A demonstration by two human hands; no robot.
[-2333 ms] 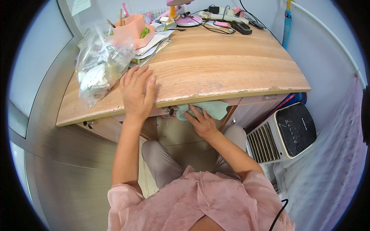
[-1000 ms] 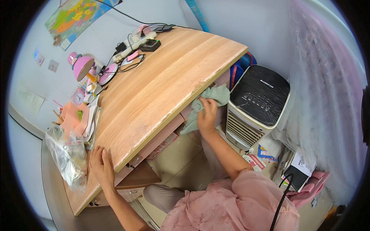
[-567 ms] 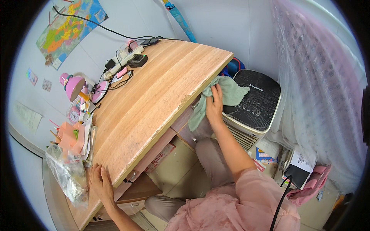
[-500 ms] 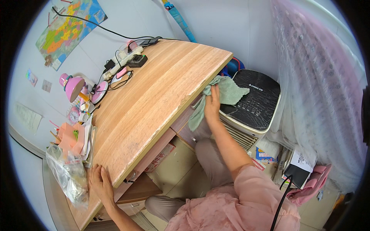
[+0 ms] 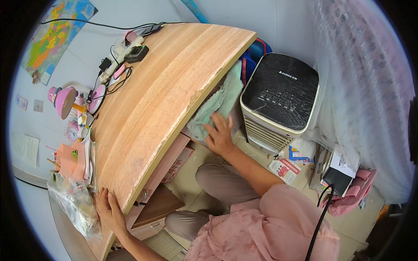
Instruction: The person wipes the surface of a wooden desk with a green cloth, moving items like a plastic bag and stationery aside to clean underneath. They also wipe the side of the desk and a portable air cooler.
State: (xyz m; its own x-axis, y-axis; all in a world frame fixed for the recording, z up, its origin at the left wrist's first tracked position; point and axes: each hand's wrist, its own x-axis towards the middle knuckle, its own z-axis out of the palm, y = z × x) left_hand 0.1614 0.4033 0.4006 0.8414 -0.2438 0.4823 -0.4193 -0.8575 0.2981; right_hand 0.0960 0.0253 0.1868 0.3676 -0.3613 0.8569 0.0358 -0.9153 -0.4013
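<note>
My left hand lies flat on the near left end of the wooden desk, fingers extended, beside a clear plastic bag. Below the desk's right front edge, a pale green cloth is spread along the side of the drawer front. My right hand is at the cloth's lower end with its fingers apart, slightly blurred. The fingertips overlap the cloth; a grip on it does not show. To the right stands a white appliance with a black top, apart from my hand.
Along the desk's left side are a pink lamp, a pink clock, a pen holder and a power strip with cables. A sheer curtain hangs at right. Pink slippers and papers lie on the floor.
My right hand has moved down and left, away from the appliance. The cloth has shifted from beside its top to spread along the drawer front. My left hand stays on the desk.
</note>
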